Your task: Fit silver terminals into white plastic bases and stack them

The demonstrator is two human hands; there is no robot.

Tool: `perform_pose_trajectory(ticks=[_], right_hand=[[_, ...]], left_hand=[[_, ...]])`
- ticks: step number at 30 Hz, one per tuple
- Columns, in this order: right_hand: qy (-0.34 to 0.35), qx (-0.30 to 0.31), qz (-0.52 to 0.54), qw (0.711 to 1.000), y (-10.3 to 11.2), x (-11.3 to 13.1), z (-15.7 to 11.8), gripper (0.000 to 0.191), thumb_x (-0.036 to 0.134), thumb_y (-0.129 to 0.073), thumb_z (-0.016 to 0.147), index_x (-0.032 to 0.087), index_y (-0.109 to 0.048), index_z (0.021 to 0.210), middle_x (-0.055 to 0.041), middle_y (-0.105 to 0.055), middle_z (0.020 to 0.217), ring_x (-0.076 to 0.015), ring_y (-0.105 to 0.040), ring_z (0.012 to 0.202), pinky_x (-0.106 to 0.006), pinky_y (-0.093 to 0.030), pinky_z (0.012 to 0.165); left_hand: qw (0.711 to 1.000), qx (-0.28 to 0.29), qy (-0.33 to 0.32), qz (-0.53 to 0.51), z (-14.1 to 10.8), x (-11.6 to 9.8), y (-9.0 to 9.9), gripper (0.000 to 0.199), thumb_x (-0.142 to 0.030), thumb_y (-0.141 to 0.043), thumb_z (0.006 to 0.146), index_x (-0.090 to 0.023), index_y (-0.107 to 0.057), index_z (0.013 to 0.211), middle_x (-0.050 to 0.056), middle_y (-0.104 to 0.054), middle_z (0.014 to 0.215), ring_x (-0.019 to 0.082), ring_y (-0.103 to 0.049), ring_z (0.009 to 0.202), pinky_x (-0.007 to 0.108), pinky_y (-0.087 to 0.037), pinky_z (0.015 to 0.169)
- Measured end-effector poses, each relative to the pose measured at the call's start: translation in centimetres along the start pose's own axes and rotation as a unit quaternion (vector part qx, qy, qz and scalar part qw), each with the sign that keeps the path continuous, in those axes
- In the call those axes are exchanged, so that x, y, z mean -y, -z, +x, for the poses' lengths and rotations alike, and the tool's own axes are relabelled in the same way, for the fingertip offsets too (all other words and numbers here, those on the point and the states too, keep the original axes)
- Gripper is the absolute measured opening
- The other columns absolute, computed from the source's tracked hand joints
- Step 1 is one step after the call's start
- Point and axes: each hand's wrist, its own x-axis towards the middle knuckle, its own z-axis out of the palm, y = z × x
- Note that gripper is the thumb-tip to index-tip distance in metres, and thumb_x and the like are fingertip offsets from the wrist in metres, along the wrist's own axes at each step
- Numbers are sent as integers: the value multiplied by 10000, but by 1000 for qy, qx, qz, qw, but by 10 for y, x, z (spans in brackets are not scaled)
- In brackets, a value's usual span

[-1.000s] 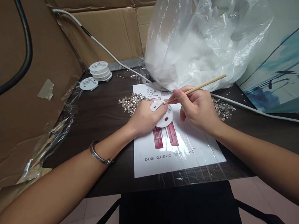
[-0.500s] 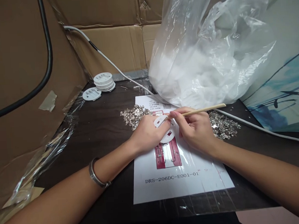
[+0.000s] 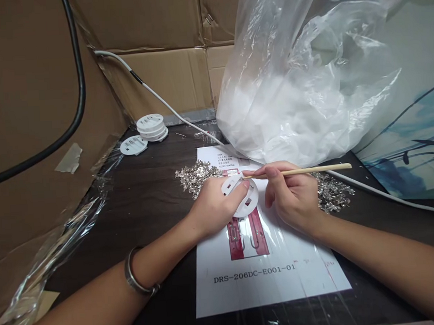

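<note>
My left hand (image 3: 216,206) grips a round white plastic disc (image 3: 250,200) with small slots, its thumb lying across the top. A thin wooden stick (image 3: 312,169) is pinched in my right hand (image 3: 293,192), and its tip meets the disc near my left thumb. Any small part under that tip is too small to make out. Beneath both hands lies a printed sheet (image 3: 245,294) with a red and white picture. Small shiny metal pieces form a pile (image 3: 196,177) beyond my left hand, and a second pile (image 3: 333,191) lies to the right of my right hand.
Several white discs (image 3: 150,121) are stacked at the back left, one leaning beside them. A large clear plastic bag (image 3: 290,115) of white material stands at the back. A white cable (image 3: 166,103) crosses behind the sheet. Cardboard (image 3: 169,77) walls the back and left.
The stick has swung flatter, and my right hand has shifted slightly right. More of the disc now shows between my hands. The whole view has tilted a little upward.
</note>
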Motion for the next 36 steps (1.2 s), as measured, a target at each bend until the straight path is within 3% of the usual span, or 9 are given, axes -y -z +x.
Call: perform_pose_trajectory(ticks=[11,17,25,28,36], right_hand=[[-3,13,-38,999,1,0,0,214,184,-528,931,215,-686,789,0,-712,805,-141,-686,762,-254,-561,617],[16,46,-42,998,0,-2,-3,177,159,-517,934,209,-687,937,0,-705,875,-137,-677,837,-263,-556,670],[-18,54,-88,994,1,2,1,167,175,-532,924,189,-684,855,1,-694,798,-120,-657,718,-256,-542,640],[-1,46,-120,992,1,0,2,158,201,-546,917,195,-687,847,-6,-693,811,-139,-655,762,-287,-545,690],[-15,32,-106,994,0,-1,0,244,221,-475,961,162,-686,854,-40,-697,861,-138,-675,775,-290,-569,721]], left_hand=[[999,-10,-10,42,1,-1,-2,339,-317,-488,864,-176,-412,565,-31,-416,548,89,-370,508,237,-289,475],[999,-20,-9,45,1,0,-2,331,-314,-480,863,-184,-388,573,-35,-405,552,89,-351,506,240,-281,472],[995,-38,27,84,3,-3,-7,307,-306,-473,843,-182,-411,569,-15,-442,542,107,-382,528,256,-282,477],[995,-35,19,96,3,-2,-7,314,-300,-475,840,-181,-399,559,-15,-444,538,107,-381,531,257,-283,480],[999,-2,32,36,6,1,-1,285,-331,-522,849,-166,-482,619,-24,-484,586,91,-431,537,222,-334,488]])
